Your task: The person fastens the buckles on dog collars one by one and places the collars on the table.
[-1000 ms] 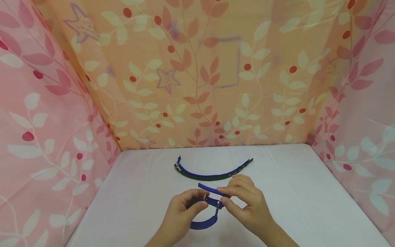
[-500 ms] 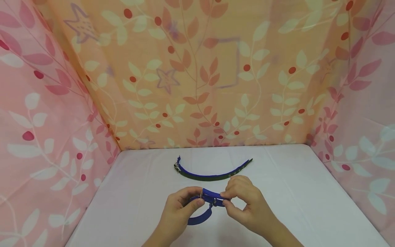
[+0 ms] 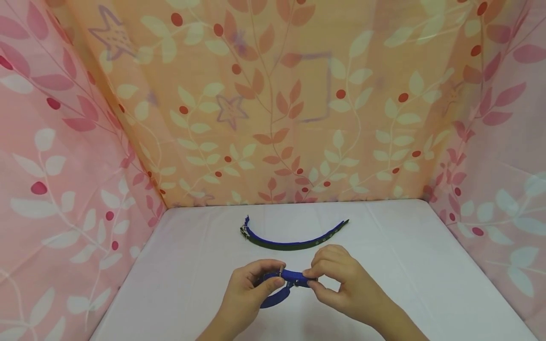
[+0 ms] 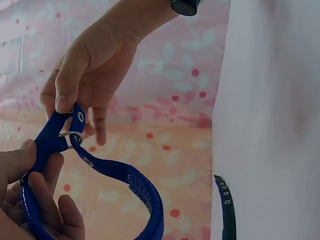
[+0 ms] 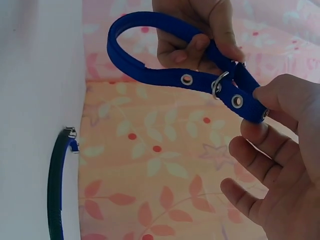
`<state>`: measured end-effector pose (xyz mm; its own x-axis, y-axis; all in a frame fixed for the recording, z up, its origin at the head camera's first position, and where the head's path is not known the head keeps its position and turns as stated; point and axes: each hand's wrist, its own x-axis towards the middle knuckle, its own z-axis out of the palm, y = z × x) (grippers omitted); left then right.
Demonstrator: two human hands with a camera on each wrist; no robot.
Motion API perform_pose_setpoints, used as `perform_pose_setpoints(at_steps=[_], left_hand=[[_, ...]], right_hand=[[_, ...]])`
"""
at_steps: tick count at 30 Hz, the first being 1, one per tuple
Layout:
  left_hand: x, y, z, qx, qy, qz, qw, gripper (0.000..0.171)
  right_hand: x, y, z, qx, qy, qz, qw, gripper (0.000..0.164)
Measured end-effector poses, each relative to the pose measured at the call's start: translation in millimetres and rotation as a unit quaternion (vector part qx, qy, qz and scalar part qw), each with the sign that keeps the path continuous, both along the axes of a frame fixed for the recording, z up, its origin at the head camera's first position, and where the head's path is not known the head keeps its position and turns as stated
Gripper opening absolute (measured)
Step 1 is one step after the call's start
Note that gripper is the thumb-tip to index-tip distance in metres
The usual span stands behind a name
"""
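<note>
Steady Pinch, No Twist

Nearest me hangs the loop (image 3: 276, 299) of the blue collar (image 3: 293, 275), which I hold up off the surface (image 3: 192, 284) between both hands. My left hand (image 3: 247, 288) pinches the collar toward its left, thumb against fingers, by a metal fitting (image 3: 281, 271) that looks like its buckle. My right hand (image 3: 353, 282) pinches the collar's right end between thumb and forefinger, where the band folds back; the other fingers stand off it. Along the collar, between my hands, sits a ring (image 5: 215, 90), with an eyelet (image 5: 237, 101) between it and the fold.

The step in hand, I judge, is working the folded layer along at the fitting. To do it well, I'd anchor with my left and make small moves with my right, layers squared edge to edge. The ring could snag, so I'd check it lies free, then draw gently and straight; webbing this soft would likely bunch if pushed. Whether the fitting's pin meets a hole, I cannot tell.

Beyond the collar, a dark green strap (image 3: 281, 246) and a blue strap (image 3: 294, 243) lie curved, side by side. Farthest behind it rises patterned cloth (image 3: 264, 104).
</note>
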<state>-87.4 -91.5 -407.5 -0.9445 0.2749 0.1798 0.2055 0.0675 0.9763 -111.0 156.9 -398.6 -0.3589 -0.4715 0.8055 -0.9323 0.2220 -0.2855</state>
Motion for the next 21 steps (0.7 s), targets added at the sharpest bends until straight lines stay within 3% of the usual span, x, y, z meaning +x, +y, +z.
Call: perform_pose_setpoints(at_steps=[7,12,15,21], left_hand=[[-0.6,-1.8,-1.9,-0.038,-0.019,-0.010,0.9990,0.028],[-1.3,-5.3,0.5,-0.061,-0.028,-0.022,0.9975,0.029],[-1.9,-8.4,4.5,-0.096,-0.013,-0.022,0.9951,0.026],[-2.2,-13.1,10.6,-0.176,0.031,0.010,0.9839,0.018]], right_hand=[[2.4,-1.1,-1.4,0.017,-0.027,-0.027,0.999,0.030],[4.8,-3.5,-1.0,0.012,-0.078,-0.051,0.996,0.034],[5.3,-4.7,-1.4,-0.004,-0.100,-0.063,0.993,0.034],[6.2,-9.0,-6.7,-0.029,-0.100,-0.057,0.993,0.036]])
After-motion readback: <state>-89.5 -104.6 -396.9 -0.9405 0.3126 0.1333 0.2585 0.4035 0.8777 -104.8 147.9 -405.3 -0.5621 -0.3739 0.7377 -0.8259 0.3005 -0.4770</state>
